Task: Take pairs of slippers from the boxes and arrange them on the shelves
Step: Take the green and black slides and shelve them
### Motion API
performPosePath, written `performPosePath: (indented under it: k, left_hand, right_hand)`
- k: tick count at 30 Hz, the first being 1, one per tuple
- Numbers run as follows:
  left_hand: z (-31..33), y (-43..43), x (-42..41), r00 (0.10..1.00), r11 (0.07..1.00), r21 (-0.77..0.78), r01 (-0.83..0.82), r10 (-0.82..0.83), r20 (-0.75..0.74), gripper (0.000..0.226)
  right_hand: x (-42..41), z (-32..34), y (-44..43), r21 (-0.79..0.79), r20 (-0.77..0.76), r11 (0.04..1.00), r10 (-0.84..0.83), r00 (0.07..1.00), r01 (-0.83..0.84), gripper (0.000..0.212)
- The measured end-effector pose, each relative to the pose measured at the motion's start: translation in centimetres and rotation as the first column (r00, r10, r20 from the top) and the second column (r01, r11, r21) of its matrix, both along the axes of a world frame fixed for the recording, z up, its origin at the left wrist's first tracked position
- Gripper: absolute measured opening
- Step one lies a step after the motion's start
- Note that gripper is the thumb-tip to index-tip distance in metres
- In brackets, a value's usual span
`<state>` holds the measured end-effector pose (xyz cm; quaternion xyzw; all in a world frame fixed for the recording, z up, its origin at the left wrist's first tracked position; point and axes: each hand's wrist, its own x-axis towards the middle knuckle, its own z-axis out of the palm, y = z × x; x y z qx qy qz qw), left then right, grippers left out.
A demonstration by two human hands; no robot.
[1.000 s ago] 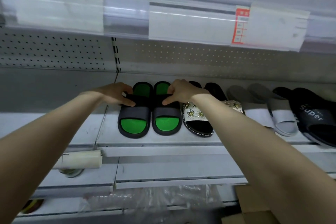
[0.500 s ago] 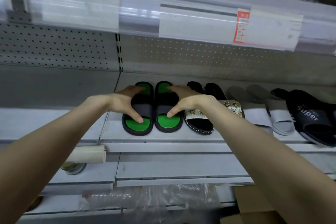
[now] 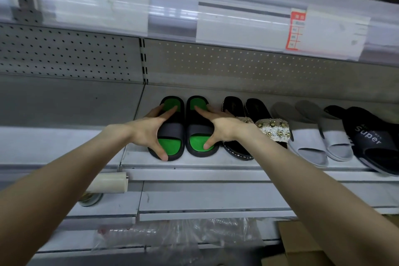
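Store shelf receives a green pair

Grey metal store shelf (image 3: 216, 163) with a perforated back wall carries a row of slippers. At its left end sits the pair of black rubber slippers with green insoles (image 3: 197, 130), side by side, toes toward the front edge. Left hand (image 3: 149, 131) and right hand (image 3: 220, 128) lie spread flat, gripping nothing. One is on each slipper, thumb near the toe, probably to square the pair beside the black sandals with beaded white straps (image 3: 234, 106).

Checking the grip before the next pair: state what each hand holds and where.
Neither hand grips anything. Each lies spread over one green slipper: left hand on left slipper, right hand on right slipper, thumb at near end, fingers on far insole.
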<state>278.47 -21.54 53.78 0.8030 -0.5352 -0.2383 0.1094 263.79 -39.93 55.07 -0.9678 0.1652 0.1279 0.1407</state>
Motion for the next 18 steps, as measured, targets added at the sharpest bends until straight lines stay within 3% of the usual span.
performPosePath:
  k: [7, 18]
  left_hand:
    - [-0.01, -0.1, 0.31, 1.0, 1.0, -0.008, -0.001, 0.001, 0.008, 0.139]
    - [-0.51, -0.37, 0.89, 1.0, 1.0, -0.007, 0.006, -0.006, -0.001, 0.142]
  right_hand:
    - [0.1, 0.06, 0.01, 0.015, 0.025, 1.0, -0.006, 1.0, 0.006, 0.114]
    - [0.45, 0.26, -0.02, 0.048, -0.112, 0.999, 0.003, 0.994, 0.003, 0.132]
